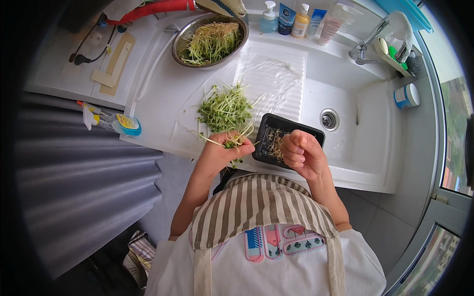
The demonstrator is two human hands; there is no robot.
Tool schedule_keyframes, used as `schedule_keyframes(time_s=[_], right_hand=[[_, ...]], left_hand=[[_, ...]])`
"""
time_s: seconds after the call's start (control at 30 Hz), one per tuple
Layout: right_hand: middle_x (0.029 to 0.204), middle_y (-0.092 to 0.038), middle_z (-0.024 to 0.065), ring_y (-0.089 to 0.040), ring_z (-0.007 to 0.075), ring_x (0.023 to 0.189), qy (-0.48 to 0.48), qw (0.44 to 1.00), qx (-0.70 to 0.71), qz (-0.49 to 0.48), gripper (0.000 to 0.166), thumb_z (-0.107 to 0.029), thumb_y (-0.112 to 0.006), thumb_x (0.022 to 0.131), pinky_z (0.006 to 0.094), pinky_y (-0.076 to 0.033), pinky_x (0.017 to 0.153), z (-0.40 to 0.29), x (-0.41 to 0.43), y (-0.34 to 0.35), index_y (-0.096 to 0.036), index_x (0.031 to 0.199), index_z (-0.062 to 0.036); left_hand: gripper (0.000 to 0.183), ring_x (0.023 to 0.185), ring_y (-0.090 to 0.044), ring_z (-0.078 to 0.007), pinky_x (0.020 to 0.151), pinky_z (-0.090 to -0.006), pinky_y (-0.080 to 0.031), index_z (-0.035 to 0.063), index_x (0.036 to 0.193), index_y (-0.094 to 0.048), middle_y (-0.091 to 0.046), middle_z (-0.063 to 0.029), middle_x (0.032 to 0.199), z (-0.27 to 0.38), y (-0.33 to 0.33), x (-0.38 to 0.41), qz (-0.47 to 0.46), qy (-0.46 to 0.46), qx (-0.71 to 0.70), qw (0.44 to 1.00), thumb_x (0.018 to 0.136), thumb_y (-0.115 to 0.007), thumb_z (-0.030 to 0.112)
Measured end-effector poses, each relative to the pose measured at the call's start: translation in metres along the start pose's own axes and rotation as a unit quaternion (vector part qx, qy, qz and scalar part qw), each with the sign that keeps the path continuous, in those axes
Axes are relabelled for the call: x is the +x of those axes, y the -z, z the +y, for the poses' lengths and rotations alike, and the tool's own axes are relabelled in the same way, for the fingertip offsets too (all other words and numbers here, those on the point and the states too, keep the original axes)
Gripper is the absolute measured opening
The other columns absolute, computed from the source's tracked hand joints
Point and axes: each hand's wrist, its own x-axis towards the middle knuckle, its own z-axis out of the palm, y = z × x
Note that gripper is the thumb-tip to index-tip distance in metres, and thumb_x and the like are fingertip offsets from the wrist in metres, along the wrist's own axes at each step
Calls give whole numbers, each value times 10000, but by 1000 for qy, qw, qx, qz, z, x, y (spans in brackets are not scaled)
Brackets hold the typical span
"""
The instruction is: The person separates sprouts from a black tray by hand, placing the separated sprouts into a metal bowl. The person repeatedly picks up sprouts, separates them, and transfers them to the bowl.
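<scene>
My left hand (216, 154) holds a small bunch of green sprouts (236, 141), pale stems and roots poking out past the thumb. Just beyond it, a heap of loose sprouts (226, 109) lies on clear plastic film (274, 72). Above the right part of a black plastic tray (283, 119) is my right hand (306, 152). Its fingers are curled and the thumb meets the index finger; no item shows between them. Brownish root scraps (274, 143) lie in the tray, partly hidden by this hand. A metal bowl (178, 47) farther back contains a dense clump of rooted sprouts (214, 41).
To the right is a white sink basin (333, 94) with a drain (329, 119) and a faucet (363, 53). Pump bottles and tubes (287, 18) line the back ledge. A spray bottle (124, 124) lies at the left counter edge, by a grey curtain (89, 159).
</scene>
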Motion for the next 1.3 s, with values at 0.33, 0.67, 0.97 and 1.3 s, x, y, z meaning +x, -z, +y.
schedule_keyframes(time_s=[0.33,0.67,0.97,1.3], right_hand=[[968,-579,69,-582,210,867,33,617,-778,116,200,42,-616,743,286,-489,734,-2,-17,28,-623,928,-35],[894,-659,88,-617,161,710,141,629,-747,159,173,5,-628,789,262,-496,648,-19,-2,0,-656,959,-10],[1042,-559,64,-552,156,841,240,650,-712,111,324,49,-637,683,262,-461,681,-26,12,-16,-649,991,-52],[976,-570,44,-546,216,803,343,529,-775,42,345,20,-720,614,303,-477,658,-27,16,-12,-665,933,-101]], left_hand=[[237,774,-566,-57,674,-215,-467,10,1014,-651,-655,-37,894,-12,48,42,163,-55,68,983,827,-686,151],[227,570,-420,-65,475,-189,-328,13,1047,-539,-541,-37,736,6,12,40,-144,-12,-159,977,949,-479,208],[179,547,-432,-56,482,-182,-328,26,964,-558,-529,-16,670,26,-18,36,-242,14,-74,967,937,-502,193],[229,577,-463,-68,469,-188,-330,15,958,-557,-546,-35,691,20,-21,32,-258,24,-127,958,943,-486,232]])
